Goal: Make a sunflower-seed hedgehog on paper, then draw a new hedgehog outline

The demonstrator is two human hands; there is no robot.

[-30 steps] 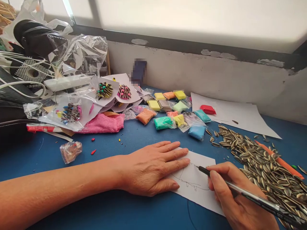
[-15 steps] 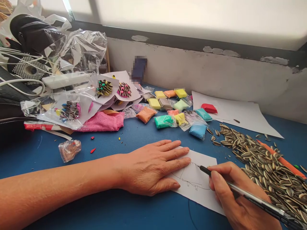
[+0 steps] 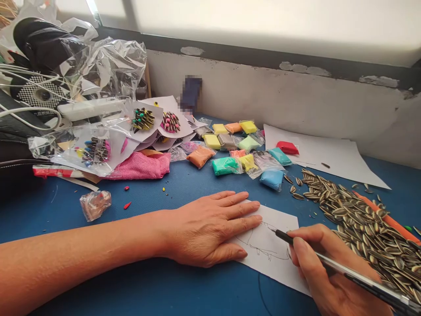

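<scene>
My left hand (image 3: 210, 230) lies flat, fingers spread, over the left part of a white sheet of paper (image 3: 283, 276) on the blue tabletop. Thin black pen lines on the sheet form a curved outline with small leg-like marks along its lower edge; part of the drawing is hidden under my left hand. Between the thumb and fingers of my right hand (image 3: 329, 267) is a black and clear pen (image 3: 355, 276). Its tip points at the upper line of the drawing; whether it touches the paper I cannot tell.
Striped sunflower seeds (image 3: 371, 228) are heaped on the right beside an orange stick (image 3: 390, 219). Small wrapped clay packets (image 3: 225, 166) lie behind my hands, near more white paper (image 3: 322, 149). A pink towel (image 3: 141, 166) and bagged seed crafts (image 3: 95, 151) sit at left.
The pen and my right hand have shifted very slightly right and down. My left hand stays flat on the paper.
</scene>
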